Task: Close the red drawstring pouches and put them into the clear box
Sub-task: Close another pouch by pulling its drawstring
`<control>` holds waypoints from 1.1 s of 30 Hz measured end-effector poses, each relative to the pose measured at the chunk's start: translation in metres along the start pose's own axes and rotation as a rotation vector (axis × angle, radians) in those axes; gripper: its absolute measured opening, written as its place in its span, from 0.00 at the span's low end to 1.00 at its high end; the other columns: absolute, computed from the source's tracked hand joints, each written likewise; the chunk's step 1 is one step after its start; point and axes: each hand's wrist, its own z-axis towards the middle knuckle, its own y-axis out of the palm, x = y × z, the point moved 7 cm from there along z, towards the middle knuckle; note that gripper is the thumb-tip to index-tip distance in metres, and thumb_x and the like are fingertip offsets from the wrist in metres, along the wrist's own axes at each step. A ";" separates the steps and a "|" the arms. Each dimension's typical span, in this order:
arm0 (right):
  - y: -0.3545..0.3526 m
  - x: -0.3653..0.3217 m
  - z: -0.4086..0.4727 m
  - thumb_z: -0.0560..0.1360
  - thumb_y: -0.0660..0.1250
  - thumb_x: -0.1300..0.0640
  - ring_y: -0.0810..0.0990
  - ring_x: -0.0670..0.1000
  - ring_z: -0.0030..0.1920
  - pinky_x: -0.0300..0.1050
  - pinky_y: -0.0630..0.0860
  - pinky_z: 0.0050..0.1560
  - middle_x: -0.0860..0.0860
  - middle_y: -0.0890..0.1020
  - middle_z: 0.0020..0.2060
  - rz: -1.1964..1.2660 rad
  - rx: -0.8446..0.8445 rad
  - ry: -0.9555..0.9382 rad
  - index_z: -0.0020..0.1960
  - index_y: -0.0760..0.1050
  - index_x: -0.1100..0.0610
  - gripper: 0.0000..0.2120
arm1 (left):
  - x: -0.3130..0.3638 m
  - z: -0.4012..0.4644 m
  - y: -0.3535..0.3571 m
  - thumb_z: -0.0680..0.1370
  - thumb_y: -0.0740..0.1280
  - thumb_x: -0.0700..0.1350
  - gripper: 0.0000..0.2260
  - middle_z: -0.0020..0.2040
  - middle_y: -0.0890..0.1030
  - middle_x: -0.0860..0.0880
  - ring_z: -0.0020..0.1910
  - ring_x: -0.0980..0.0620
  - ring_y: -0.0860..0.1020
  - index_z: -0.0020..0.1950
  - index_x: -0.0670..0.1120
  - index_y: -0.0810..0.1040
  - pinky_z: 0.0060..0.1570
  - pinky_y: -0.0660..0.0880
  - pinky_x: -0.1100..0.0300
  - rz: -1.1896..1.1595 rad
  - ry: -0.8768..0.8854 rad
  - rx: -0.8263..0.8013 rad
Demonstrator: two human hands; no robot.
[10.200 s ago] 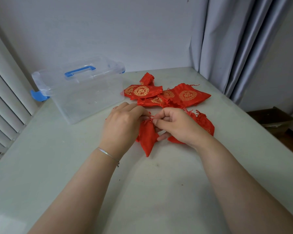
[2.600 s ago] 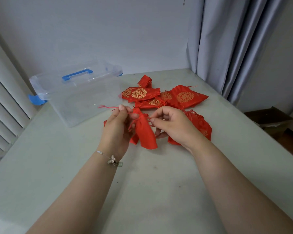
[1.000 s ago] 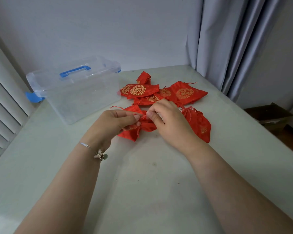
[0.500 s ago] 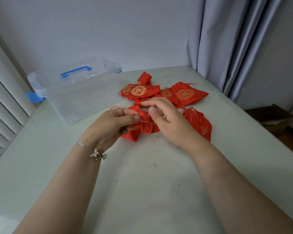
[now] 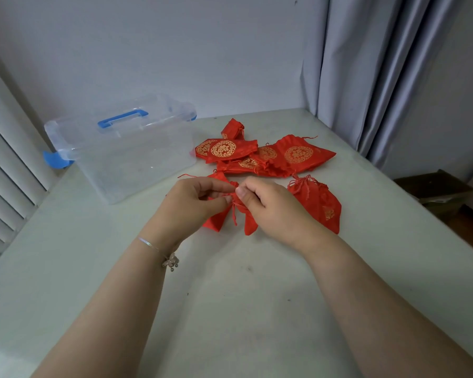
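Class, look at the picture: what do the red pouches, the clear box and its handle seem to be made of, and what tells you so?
Red pouches: probably a satin-like woven cloth, since they crease, gather and shine faintly; the gold roundels look printed or woven in.
Clear box: likely moulded plastic, see-through and glossy with rounded edges.
Handle: opaque blue, probably plastic too.

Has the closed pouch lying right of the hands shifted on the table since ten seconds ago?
No. The closed pouch sits at the same spot relative to the pouch pile behind it.
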 end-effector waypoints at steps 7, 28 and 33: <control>-0.002 0.004 0.000 0.78 0.63 0.51 0.68 0.42 0.28 0.42 0.64 0.31 0.45 0.70 0.25 0.075 0.097 0.076 0.33 0.70 0.54 0.16 | 0.006 0.001 -0.002 0.72 0.69 0.40 0.07 0.34 0.79 0.56 0.30 0.63 0.72 0.40 0.52 0.81 0.35 0.68 0.69 0.320 0.140 0.113; -0.001 0.020 -0.002 0.74 0.68 0.64 0.83 0.45 0.35 0.39 0.75 0.27 0.49 0.83 0.34 0.508 -0.079 0.298 0.43 0.79 0.56 0.05 | 0.027 -0.008 0.000 0.70 0.73 0.46 0.04 0.39 0.81 0.57 0.43 0.50 0.74 0.43 0.53 0.84 0.41 0.74 0.51 0.564 0.429 0.227; -0.002 0.018 -0.001 0.74 0.64 0.62 0.83 0.47 0.36 0.43 0.78 0.30 0.51 0.82 0.37 0.419 -0.042 0.288 0.43 0.76 0.57 0.03 | 0.024 -0.007 -0.005 0.70 0.74 0.46 0.05 0.38 0.77 0.54 0.41 0.54 0.73 0.44 0.54 0.84 0.44 0.73 0.55 0.453 0.364 0.277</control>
